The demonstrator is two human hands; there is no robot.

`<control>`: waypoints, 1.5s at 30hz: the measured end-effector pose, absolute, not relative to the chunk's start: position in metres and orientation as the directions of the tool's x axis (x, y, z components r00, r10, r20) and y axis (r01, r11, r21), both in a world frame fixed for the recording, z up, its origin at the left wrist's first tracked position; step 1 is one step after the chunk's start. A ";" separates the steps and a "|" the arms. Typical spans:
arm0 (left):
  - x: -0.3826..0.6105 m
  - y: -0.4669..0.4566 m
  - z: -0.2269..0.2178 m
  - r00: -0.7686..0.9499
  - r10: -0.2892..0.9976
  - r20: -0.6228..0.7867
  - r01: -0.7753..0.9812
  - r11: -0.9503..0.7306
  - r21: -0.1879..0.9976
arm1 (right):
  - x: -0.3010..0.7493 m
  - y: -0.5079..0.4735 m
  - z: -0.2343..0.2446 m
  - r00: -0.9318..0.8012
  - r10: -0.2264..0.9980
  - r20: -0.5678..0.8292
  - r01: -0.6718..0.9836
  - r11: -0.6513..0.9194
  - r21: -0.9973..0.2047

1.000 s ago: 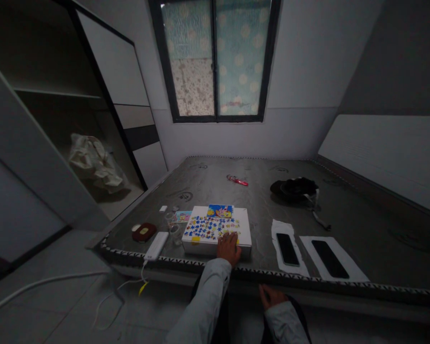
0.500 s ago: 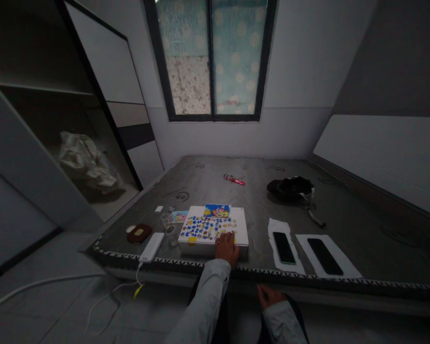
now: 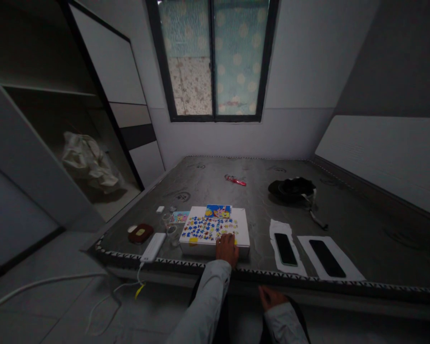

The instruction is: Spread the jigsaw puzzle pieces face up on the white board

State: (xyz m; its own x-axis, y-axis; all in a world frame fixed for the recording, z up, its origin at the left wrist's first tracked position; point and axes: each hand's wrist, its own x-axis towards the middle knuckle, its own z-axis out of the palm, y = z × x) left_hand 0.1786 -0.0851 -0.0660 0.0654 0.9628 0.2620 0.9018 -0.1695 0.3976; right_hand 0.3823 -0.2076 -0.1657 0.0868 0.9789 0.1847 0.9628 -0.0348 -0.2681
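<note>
Many small jigsaw puzzle pieces [image 3: 204, 228], mostly blue and yellow, lie spread over the top of a white box [image 3: 242, 224]. On the box's near right part rests my left hand [image 3: 227, 251], its fingers reaching over the pieces and slightly apart. No piece shows in its grasp; what is under the fingertips is hidden. A picture card [image 3: 218, 211] with cartoon figures lies at the box's far edge. My right hand [image 3: 271, 298] is below the bed's front edge, fingers curled together, with nothing visible in it.
Left of the box are another card [image 3: 181, 217], clear cups [image 3: 171, 231], a white power strip [image 3: 154, 247] and a brown case [image 3: 141, 233]. To the right lie two phones [image 3: 285, 249] on white paper and a dark cap [image 3: 292, 188]. A red item [image 3: 235, 180] lies farther back.
The view has shifted very slightly. Both hands stay almost where they were, the left one still on the box among the puzzle pieces.
</note>
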 end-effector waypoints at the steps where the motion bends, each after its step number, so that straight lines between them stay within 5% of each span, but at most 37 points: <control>1: 0.179 -0.085 -0.065 0.064 0.965 0.255 0.901 -0.166 0.402 | 0.384 -0.206 -0.167 0.079 0.984 0.159 0.959 -0.032 -0.281; 5: 0.178 -0.086 -0.064 0.059 0.967 0.248 0.901 -0.159 0.404 | 0.388 -0.205 -0.168 0.071 0.993 0.091 0.950 -0.040 -0.310; 17: 0.177 -0.082 -0.077 0.182 0.942 0.283 0.867 -0.289 0.406 | 0.379 -0.211 -0.161 0.092 0.964 0.250 0.952 -0.012 -0.305; 25: 0.177 -0.085 -0.070 0.175 0.934 0.311 0.866 -0.296 0.402 | 0.376 -0.213 -0.152 0.103 0.969 0.226 0.960 -0.037 -0.278; 31: 0.176 -0.086 -0.068 0.168 0.936 0.310 0.873 -0.287 0.395 | 0.374 -0.214 -0.140 0.100 0.982 0.160 0.970 -0.060 -0.237; 38: 0.175 -0.085 -0.071 0.085 0.938 0.336 0.905 -0.214 0.369 | 0.372 -0.215 -0.138 0.127 0.977 0.170 0.941 -0.065 -0.332; 45: 0.174 -0.089 -0.060 0.051 0.954 0.296 0.911 -0.166 0.378 | 0.373 -0.215 -0.141 0.119 0.973 0.200 0.962 -0.063 -0.266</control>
State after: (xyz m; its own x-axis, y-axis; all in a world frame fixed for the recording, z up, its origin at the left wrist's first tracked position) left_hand 0.1743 -0.0885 -0.0601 0.0511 0.9539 0.2958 0.9107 -0.1661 0.3782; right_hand 0.3732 -0.2152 -0.1406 0.1193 0.9726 0.1996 0.9619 -0.0634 -0.2660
